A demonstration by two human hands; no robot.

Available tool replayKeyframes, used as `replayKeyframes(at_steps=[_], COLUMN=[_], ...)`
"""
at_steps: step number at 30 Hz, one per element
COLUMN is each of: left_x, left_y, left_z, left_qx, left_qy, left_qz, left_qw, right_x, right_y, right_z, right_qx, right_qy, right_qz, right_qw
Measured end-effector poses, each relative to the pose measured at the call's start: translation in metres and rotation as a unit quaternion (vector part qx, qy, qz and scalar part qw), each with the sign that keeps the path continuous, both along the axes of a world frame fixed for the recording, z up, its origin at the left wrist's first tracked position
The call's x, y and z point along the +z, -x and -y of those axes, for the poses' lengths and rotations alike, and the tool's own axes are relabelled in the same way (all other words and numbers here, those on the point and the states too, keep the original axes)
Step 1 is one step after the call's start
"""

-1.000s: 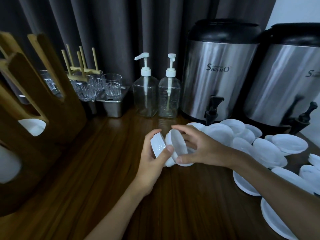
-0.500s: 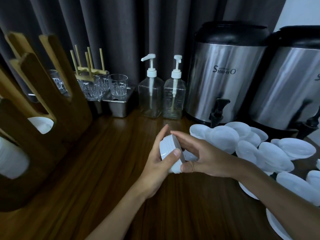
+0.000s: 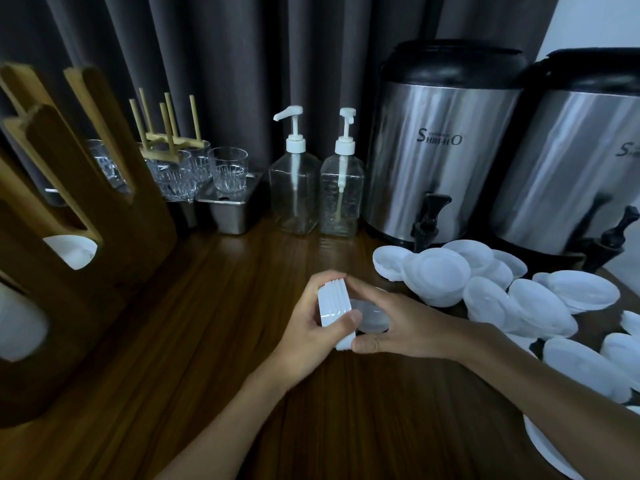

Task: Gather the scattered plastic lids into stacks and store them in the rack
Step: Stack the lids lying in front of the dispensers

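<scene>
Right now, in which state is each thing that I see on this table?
Small stack of white plastic lids: on edge, held by both grips.
Left grip: curled round the stack.
Right grip: curled round the same stack.
Loose white plastic lids: scattered, overlapping, at the right.
Brown wooden rack: upright, white lids in two slots.
Two clear pump bottles: upright.

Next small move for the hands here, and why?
Probably push the lid flush onto the stack with the right hand. The left hand grips the stack on edge, and the lid sits at its end, seemingly not yet nested.
</scene>
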State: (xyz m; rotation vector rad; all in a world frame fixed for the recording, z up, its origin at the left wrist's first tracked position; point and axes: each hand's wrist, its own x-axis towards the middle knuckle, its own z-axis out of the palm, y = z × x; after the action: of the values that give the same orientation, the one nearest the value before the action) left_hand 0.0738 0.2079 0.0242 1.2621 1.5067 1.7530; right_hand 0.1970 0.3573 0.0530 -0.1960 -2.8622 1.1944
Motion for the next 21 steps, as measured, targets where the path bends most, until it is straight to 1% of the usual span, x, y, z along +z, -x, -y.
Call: replayKeyframes(at_steps=[2, 5, 7, 10, 15, 17, 19, 21], left_x=[-0.009, -0.016, -0.018, -0.019, -0.021, -0.021, -0.021, -0.021], left_y=[0.004, 0.01, 0.012, 0.014, 0.016, 0.016, 0.016, 0.016], left_z=[0.001, 0.002, 0.001, 0.001, 0.001, 0.001, 0.001, 0.001], left_qx=[0.016, 0.05, 0.059, 0.058, 0.075, 0.077, 0.074, 0.068], left_qy=[0.017, 0.043, 0.053, 0.062, 0.063, 0.06, 0.054, 0.049], left_qz=[-0.018, -0.019, -0.026, -0.021, -0.021, -0.021, -0.013, 0.009], left_qw=[1.0, 0.998, 0.997, 0.996, 0.995, 0.995, 0.996, 0.996], right_x=[-0.004, -0.015, -0.02, -0.023, -0.021, -0.019, -0.014, -0.011], right_y=[-0.001, 0.001, 0.005, 0.013, 0.018, 0.017, 0.015, 0.012], right_z=[-0.008, -0.022, -0.029, -0.036, -0.038, -0.036, -0.032, -0.027], right_qx=[-0.007, -0.075, -0.105, -0.111, -0.118, -0.127, -0.147, -0.152], right_qy=[-0.047, -0.154, -0.178, -0.189, -0.183, -0.166, -0.122, -0.053], right_qz=[0.027, 0.055, 0.06, 0.074, 0.076, 0.049, 0.003, -0.029], right_qw=[0.999, 0.984, 0.977, 0.973, 0.973, 0.977, 0.982, 0.987])
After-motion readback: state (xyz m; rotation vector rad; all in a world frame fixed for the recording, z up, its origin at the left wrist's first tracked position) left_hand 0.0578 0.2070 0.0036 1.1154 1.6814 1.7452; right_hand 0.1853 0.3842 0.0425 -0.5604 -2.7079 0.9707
